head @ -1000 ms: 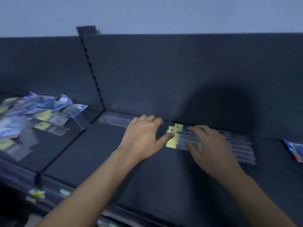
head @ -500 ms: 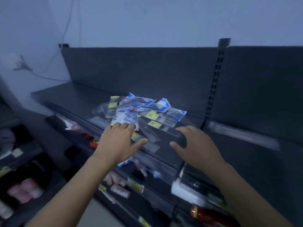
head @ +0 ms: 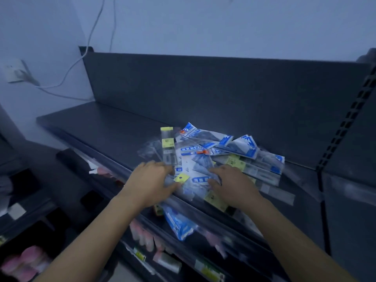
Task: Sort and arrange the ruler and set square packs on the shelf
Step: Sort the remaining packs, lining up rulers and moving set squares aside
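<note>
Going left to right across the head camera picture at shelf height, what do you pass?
Wall socket → bare left end of the shelf → left hand → pile of ruler and set square packs → right hand → slotted upright.

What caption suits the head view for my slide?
Both hands, left hand and right hand, reach into a jumbled pile of ruler packs on a dark shelf.
</note>
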The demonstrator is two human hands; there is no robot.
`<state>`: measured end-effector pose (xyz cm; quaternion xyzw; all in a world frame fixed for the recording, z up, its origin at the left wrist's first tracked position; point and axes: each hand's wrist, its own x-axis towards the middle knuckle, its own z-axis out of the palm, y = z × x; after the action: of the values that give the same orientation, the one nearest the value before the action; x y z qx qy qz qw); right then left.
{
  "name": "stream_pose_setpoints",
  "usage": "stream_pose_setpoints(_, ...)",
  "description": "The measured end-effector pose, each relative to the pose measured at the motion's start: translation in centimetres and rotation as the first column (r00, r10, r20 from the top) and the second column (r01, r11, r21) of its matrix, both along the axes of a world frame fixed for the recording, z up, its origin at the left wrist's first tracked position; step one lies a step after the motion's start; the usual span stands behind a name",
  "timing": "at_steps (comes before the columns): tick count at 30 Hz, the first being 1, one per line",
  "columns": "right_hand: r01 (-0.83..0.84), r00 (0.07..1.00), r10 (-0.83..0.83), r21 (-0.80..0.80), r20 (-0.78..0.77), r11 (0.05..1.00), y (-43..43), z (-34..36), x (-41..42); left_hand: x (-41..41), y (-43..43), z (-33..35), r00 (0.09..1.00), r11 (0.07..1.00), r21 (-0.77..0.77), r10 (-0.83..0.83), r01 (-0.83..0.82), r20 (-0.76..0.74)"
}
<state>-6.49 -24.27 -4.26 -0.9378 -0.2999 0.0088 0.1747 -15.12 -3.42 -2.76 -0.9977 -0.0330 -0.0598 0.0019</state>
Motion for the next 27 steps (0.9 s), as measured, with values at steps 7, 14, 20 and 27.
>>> stream_pose_setpoints(7, 0.128, 0.991, -0.123, -0.122, 0.047, 0.984, 1.2, -1.9, 5.0, 8.9, 1.5, -0.3, 0.954, 0.956, -0.116, -0.283, 0.271, -0.100)
stream_pose_setpoints(14, 0.186, 0.976, -0.189, 0.038, 0.104, 0.982, 1.2, -1.3, 6.3, 14.2, 2.6, -0.4, 0.850, 0.853, -0.325, -0.485, 0.408, -0.204)
stream_pose_setpoints(20, 0.278, 0.960, -0.277, -0.129, 0.023, 0.952, 4.4, -1.3, 5.3, 16.7, 3.2, 0.3, 0.753, 0.775, -0.270, -0.626, 0.571, -0.204)
stream_pose_setpoints(27, 0.555, 0.798, -0.547, -0.046, -0.254, 0.830, 5.2, -0.5, 6.0, 17.4, 2.2, 0.1, 0.575, 0.577, -0.085, -0.817, 0.812, -0.050)
